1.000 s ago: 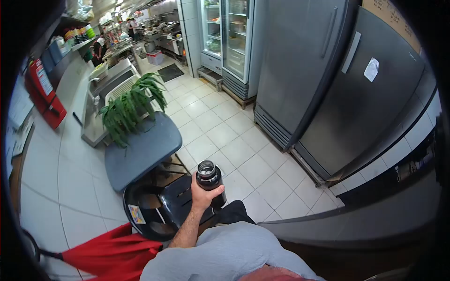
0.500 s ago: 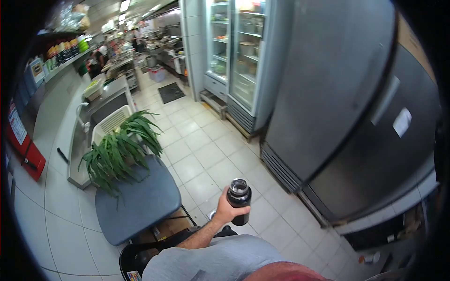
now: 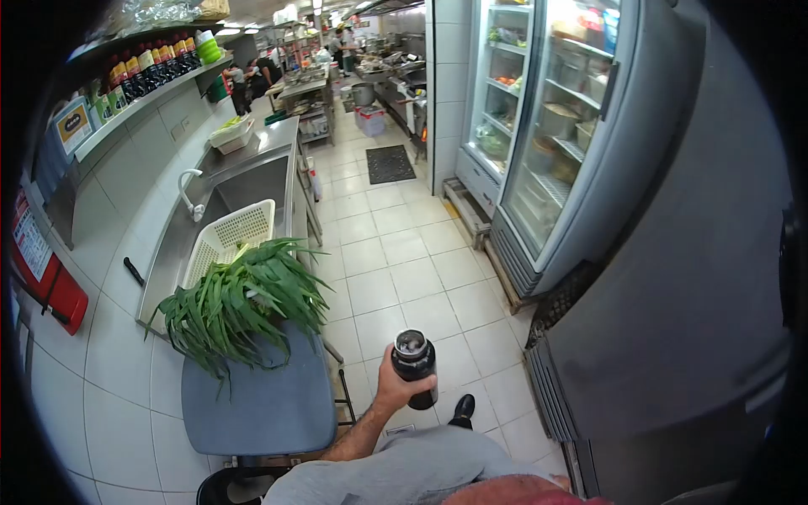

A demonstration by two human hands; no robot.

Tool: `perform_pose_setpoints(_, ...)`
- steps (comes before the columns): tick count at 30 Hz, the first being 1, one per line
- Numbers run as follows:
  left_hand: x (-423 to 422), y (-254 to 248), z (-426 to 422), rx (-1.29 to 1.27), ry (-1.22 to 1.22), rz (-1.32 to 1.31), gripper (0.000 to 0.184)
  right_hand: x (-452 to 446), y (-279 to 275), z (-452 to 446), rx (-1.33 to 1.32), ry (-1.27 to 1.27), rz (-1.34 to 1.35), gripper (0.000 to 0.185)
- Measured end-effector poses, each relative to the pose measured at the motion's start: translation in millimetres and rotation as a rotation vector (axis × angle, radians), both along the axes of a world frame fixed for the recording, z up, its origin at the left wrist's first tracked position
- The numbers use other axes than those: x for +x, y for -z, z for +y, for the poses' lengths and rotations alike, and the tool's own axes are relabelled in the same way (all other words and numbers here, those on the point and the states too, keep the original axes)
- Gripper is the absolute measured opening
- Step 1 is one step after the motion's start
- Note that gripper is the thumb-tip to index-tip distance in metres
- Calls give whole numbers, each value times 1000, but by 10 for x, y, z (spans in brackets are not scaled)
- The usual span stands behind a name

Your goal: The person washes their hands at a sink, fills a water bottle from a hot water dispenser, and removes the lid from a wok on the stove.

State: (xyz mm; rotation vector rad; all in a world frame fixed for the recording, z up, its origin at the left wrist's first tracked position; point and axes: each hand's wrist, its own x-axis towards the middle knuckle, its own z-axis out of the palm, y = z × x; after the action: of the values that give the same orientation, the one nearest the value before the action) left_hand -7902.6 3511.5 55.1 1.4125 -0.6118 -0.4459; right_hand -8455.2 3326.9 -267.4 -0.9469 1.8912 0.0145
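Note:
My left hand (image 3: 399, 383) is wrapped round a dark, wide-mouthed bottle (image 3: 414, 370), held upright in front of my body. The bottle's top is uncapped, showing a shiny rim; what is inside cannot be made out. My right hand does not show. Left of the bottle, a bunch of long green leaves (image 3: 244, 303) hangs out of a cream plastic basket (image 3: 257, 220) and over a grey chair (image 3: 261, 404).
A steel sink (image 3: 282, 181) with a white tap (image 3: 192, 195) runs along the left wall; a knife (image 3: 133, 270) lies at its edge. Glass-door fridges (image 3: 547, 143) and a grey metal cabinet (image 3: 673, 311) line the right. A floor mat (image 3: 390, 165) lies ahead, with people working beyond.
My view has turned right and moved forward along the aisle; the sink, leaves and fridges appear nearer. My left hand still grips the bottle. A black shoe now shows below it.

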Motion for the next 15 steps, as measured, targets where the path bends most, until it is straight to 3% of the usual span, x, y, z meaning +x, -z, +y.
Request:
perform_pose_setpoints(2, 210, -24, -230, 11, -81, -11, 68, 563, -146, -506, -15, -31, 41, 18)
perform_pose_setpoints(5, 576, -87, -613, 15, -214, -25, 66, 1555, -108, -1917, 217, -376, -37, 21)
perform_pose_setpoints(7, 810, -189, -852, -35, -268, -28, 65, 2430, -264, -2493, -311, -781, -179, 26)
perform_pose_setpoints(8, 915, -233, -976, -13, -324, -38, 63, 2997, -259, -2779, -412, -764, -231, 29)
perform_pose_setpoints(9, 1019, -225, -1085, -8, -343, -31, 63, 3515, -162, -3120, -307, -695, -252, 20)
perform_pose_setpoints(10, 1156, -218, -1206, -31, -387, -48, 63, 4038, -259, -3351, -522, -910, -246, 25)
perform_pose_setpoints(13, 1623, -145, -1517, -61, -484, -78, 63, 5472, -365, -3878, -670, -1093, -384, 36)
perform_pose_setpoints(15, 2028, -23, -1694, -67, -519, -71, 62, 6243, -492, -4017, -617, -1098, -428, 37)
